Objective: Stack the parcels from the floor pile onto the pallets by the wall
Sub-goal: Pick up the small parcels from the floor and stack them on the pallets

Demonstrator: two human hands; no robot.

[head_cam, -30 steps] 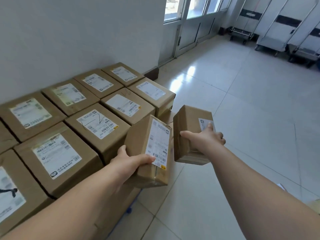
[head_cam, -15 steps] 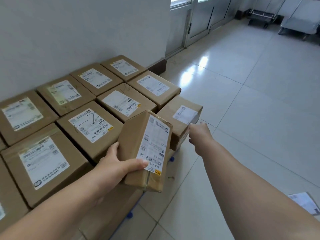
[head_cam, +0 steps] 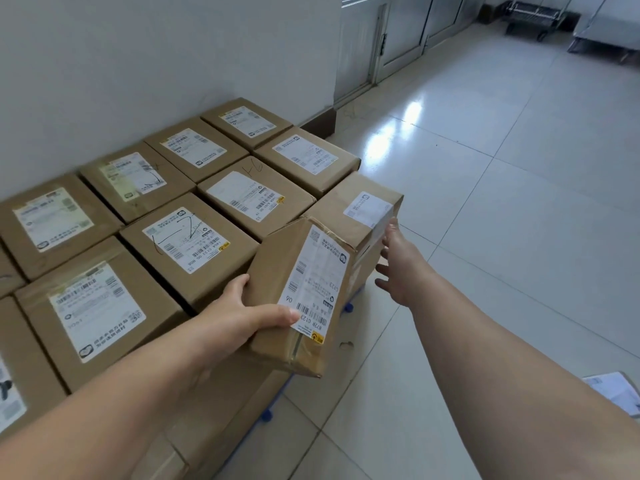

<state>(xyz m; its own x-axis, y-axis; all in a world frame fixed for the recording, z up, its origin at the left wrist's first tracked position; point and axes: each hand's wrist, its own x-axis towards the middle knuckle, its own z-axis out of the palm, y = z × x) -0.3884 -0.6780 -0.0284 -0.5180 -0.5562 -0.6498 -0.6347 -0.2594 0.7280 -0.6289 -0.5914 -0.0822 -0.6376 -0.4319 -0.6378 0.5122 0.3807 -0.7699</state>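
many boxes point(head_cam: 194, 237) already sit in rows on the pallet point(head_cam: 266, 415) by the wall point(head_cam: 138, 64), so a good part looks done. the left hand point(head_cam: 239, 317) grips a tilted parcel point(head_cam: 301, 296), thumb on its label, above the pallet's front edge, not yet set down. right of it an end box point(head_cam: 353, 209) rests in place; the right hand point(head_cam: 398, 268) is beside it, fingers spread, holding nothing. the floor pile is out of view, so what remains is unclear.

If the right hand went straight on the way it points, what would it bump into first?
Probably the side of the low parcel just ahead of the open right hand. The fingers look almost on it, though depth is hard to judge.
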